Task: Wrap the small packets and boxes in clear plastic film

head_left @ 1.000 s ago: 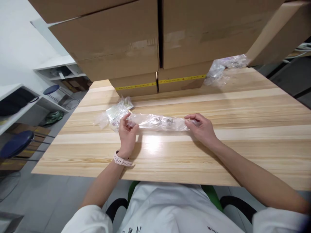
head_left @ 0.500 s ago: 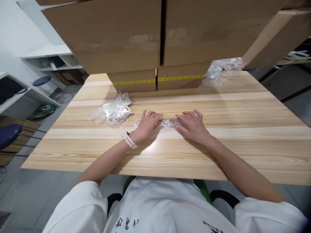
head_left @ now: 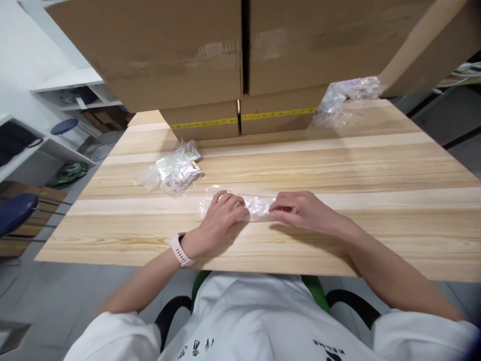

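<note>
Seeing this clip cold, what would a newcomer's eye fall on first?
The big cardboard boxes stacked along the far side of the wooden table dominate, with a yellow strip across the lower ones. Nearer, the left hand and right hand are on a crinkled clear plastic wrapper. Shiny packets lie beyond the left hand, toward the table's left.

One head-worn view; faces forward and down over the table [head_left: 376,173]; near, shirt [head_left: 259,316] at bottom edge

There are two hands [head_left: 225,214], one wristband [head_left: 180,250], three lots of clear wrapping [head_left: 258,206] and two blue stools [head_left: 17,213]
</note>
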Motion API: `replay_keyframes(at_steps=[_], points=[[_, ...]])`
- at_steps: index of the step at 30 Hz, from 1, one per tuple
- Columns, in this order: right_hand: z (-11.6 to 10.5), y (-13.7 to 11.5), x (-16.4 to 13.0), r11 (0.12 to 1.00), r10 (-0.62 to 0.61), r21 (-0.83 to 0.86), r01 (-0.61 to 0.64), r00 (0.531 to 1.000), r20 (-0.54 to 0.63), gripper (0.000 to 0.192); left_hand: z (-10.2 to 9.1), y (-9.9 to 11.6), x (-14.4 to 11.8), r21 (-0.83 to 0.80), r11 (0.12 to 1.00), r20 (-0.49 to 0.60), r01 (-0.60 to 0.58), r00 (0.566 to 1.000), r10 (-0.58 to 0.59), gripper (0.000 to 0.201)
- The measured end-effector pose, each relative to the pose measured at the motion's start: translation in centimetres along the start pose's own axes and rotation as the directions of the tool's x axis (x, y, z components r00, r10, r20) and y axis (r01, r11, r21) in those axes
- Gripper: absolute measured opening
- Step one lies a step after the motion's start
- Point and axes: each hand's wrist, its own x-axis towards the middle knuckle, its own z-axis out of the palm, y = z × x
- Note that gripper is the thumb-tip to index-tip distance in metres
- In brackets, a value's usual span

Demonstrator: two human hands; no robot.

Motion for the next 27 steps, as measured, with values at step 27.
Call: replay_keyframes(at_steps=[27], points=[[-2.5, 6.7, 0.7, 0.828, 0.506, -0.039, -0.559, 0.777, -0.375, 0.03, 2.2, 1.6, 2.5, -0.181, 0.974, 0.026, -0.139, 0.989, 0.146, 0.01]])
